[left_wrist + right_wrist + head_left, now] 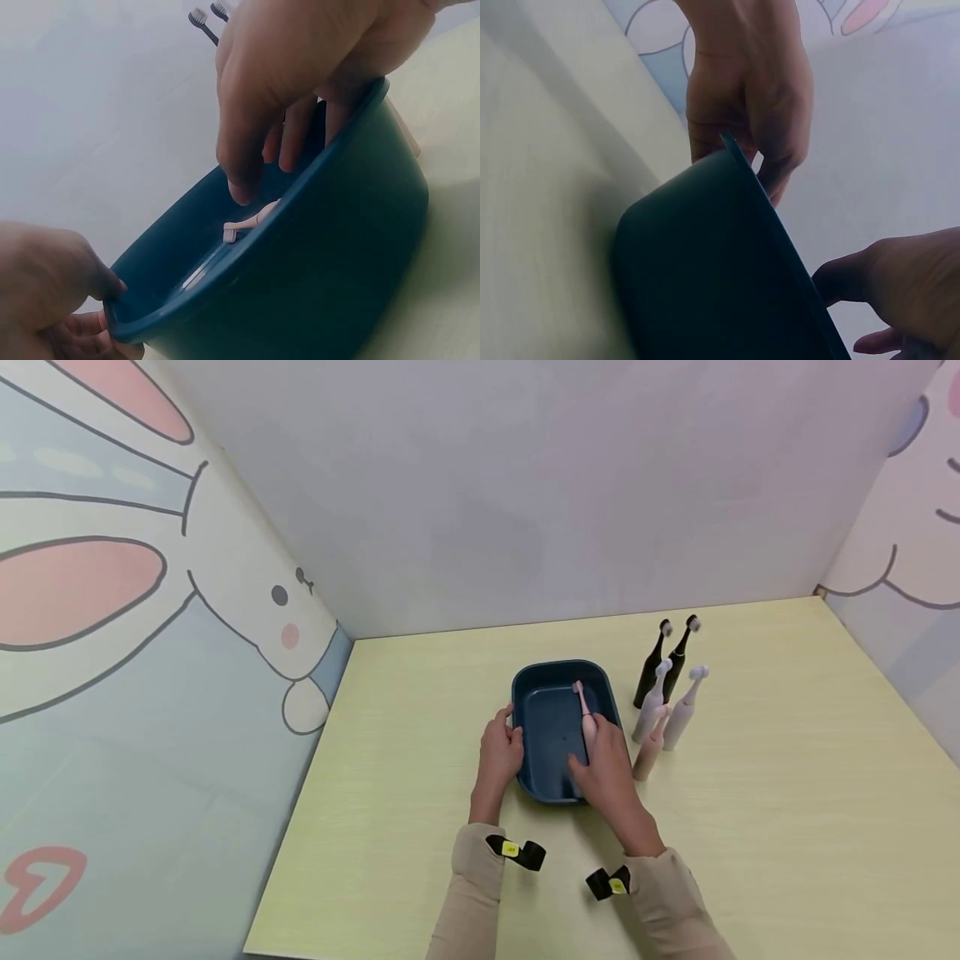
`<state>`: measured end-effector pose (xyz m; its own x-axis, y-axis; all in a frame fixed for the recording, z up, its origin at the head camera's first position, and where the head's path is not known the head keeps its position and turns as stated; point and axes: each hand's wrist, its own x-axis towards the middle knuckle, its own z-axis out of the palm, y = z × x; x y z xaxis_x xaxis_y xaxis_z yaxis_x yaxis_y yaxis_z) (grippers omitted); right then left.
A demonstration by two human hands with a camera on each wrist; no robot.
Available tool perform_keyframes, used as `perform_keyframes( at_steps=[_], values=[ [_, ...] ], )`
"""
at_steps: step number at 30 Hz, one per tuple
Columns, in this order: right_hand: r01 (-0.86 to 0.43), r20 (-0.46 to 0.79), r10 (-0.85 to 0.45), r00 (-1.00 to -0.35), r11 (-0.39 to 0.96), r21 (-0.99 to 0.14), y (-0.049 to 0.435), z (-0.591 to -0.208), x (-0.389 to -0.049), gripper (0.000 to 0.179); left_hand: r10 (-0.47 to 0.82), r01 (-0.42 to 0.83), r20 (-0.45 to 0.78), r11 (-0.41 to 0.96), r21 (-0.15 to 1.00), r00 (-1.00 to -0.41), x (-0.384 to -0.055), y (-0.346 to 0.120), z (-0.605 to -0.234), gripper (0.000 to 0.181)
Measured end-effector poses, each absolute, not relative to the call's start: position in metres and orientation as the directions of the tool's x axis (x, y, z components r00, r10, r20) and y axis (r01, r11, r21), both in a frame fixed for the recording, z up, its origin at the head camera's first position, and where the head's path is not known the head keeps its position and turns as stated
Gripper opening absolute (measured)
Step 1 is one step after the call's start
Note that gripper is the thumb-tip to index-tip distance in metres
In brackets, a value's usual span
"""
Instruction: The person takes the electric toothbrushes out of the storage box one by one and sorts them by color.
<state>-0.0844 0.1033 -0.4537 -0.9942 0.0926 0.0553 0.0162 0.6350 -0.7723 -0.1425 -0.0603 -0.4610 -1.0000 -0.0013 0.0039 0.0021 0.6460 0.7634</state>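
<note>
A dark blue plastic basin (551, 793) rests on the table, and my left hand (501, 750) pinches its left rim, thumb inside and fingers outside in the left wrist view. Inside the basin lies a pink electric toothbrush (588, 731), its brush head toward the far end. My right hand (609, 777) reaches into the basin over the toothbrush handle, thumb and fingers spread apart on either side. The left wrist view shows that hand's loose fingers above the brush; the basin wall hides the handle there.
Just right of the basin several electric toothbrushes stand upright: two black ones (648, 677), two pale lavender ones (678, 722) and a pink one (649, 752). A grey wall (525, 510) rises behind the table (397, 777), with rabbit-printed panels at both sides.
</note>
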Motion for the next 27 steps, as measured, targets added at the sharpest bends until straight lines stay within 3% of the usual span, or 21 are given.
perform_keyframes(
  at_steps=[16,27],
  values=[
    [0.169,-0.174,0.057,-0.983,0.656,-0.736,0.104,-0.454,-0.104,0.078,-0.003,0.011,0.017,0.648,0.761,-1.0,-0.142,-0.061,-0.46,0.042],
    [0.164,-0.171,0.063,-0.983,0.719,-0.675,0.101,-0.461,-0.112,0.069,-0.011,-0.01,-0.003,0.648,0.762,-1.0,-0.141,-0.06,-0.461,0.043]
  ],
)
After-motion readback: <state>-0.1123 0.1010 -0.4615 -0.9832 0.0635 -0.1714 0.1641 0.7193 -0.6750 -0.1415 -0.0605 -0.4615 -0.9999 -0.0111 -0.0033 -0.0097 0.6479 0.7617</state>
